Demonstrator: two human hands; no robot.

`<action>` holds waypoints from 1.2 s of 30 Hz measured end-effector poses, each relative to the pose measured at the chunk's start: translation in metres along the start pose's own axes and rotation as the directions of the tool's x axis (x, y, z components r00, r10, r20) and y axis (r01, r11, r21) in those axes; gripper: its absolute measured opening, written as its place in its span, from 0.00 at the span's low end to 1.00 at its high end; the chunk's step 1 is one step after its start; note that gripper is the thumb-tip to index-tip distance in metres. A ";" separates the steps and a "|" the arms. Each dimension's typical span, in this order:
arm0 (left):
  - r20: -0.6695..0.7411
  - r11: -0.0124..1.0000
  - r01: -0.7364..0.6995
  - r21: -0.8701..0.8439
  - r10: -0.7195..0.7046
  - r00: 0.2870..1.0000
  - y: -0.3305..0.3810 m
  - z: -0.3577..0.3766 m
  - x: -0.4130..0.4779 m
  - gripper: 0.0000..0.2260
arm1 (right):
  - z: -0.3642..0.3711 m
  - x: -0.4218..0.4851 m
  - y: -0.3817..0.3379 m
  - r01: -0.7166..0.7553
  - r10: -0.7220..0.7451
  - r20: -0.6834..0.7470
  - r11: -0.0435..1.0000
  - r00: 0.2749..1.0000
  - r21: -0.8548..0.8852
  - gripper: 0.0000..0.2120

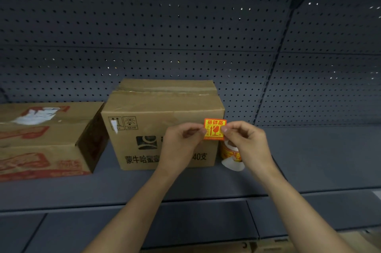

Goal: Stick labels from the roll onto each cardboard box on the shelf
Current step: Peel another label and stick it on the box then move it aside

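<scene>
Backdrop: dark blue-grey perforated metal back panel [185, 26], 2 sections meeting at an upright rail on the right.
Shelf: flat dark grey shelf board [309, 149] carrying 2 boxes and the roll.
Left box: wide, low brown cardboard box with red print [45, 139], standing just beside the other box; a torn white patch shows on its top, and no orange label is visible on it.
Centre box: taller brown cardboard box with black print and a taped top [148, 108]; its front face shows no stuck label.
Left hand: left hand [181, 141] has its fingers curled, thumb and forefinger pinching the label's left edge.
Right hand: right hand [247, 141] is curled the same way, pinching the label's right edge.
Roll: orange-and-white roll of labels [228, 152] stands on the shelf at the centre box's right front corner, partly hidden by the right hand, with a white tail of backing curling out below.
Label: small square orange label with yellow and red print [214, 129], held flat in front of the centre box's upper right front; whether it touches the cardboard, I cannot tell.
Progress: early, by my judgement: 1 label is off the roll and lined up, 0 boxes show one, so both seem left to do.
</scene>
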State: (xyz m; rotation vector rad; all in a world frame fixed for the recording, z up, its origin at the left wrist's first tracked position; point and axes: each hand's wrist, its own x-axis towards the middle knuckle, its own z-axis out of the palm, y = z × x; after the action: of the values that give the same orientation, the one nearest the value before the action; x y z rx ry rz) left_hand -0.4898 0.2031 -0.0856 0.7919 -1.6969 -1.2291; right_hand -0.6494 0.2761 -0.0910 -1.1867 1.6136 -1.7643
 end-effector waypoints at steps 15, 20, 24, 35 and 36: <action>0.104 0.464 -0.437 0.770 0.585 0.804 0.006 -0.016 0.017 0.14 | -0.005 0.021 0.000 0.032 -0.023 0.061 0.987 0.998 -0.158 0.03; 0.172 0.415 -0.382 0.826 0.460 0.871 0.001 -0.011 0.034 0.24 | 0.002 0.024 -0.001 0.053 -0.039 0.100 0.988 0.994 -0.142 0.04; 0.147 0.442 -0.366 0.819 0.454 0.879 -0.006 -0.008 0.038 0.24 | 0.003 0.027 0.002 0.066 -0.052 0.101 0.988 0.994 -0.137 0.05; 0.065 0.501 -0.342 0.795 0.490 0.869 -0.006 -0.004 0.042 0.14 | 0.003 0.035 0.007 0.048 -0.039 0.063 0.988 0.997 -0.145 0.03; 0.060 0.504 -0.339 0.795 0.490 0.870 -0.006 -0.004 0.043 0.14 | 0.004 0.035 0.007 0.049 -0.041 0.059 0.988 0.997 -0.147 0.03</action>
State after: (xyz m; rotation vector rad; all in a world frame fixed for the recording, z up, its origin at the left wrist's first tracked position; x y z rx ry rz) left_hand -0.5040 0.1626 -0.0785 0.8640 -2.1170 0.0086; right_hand -0.6657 0.2447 -0.0880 -1.3380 1.7222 -1.6469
